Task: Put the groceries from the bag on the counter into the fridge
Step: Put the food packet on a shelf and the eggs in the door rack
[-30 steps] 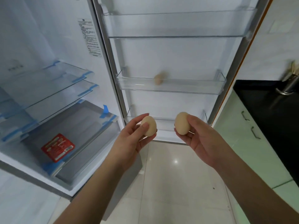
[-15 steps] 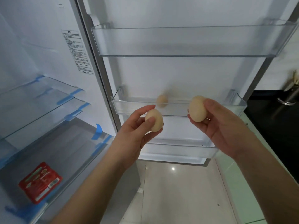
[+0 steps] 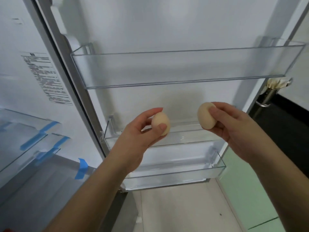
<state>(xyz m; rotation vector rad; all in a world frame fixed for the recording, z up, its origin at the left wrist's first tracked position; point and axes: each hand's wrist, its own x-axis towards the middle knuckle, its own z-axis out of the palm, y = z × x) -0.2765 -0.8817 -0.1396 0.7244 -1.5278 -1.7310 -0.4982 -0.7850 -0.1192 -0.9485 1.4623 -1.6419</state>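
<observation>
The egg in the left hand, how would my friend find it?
Look at the open fridge door with its clear shelves. In front of the middle shelf, two hands each hold an egg. Yours is the egg nearer the hinge side, pinched by the left hand.

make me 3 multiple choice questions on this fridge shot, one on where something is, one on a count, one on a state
1. Where are the eggs held?
A. In front of the open fridge door's middle bin
B. Over the black counter
C. Inside the top door bin

2. How many eggs are in the hands?
A. One
B. Two
C. Four

3. What state is the top door bin in?
A. Packed with bottles
B. Holding a carton
C. Nothing visible in it

Answers:
1. A: the left hand and right hand are raised before the middle door bin.
2. B: the left egg and the right egg, one per hand.
3. C: the clear top door bin shows only the white door liner through it.
</observation>
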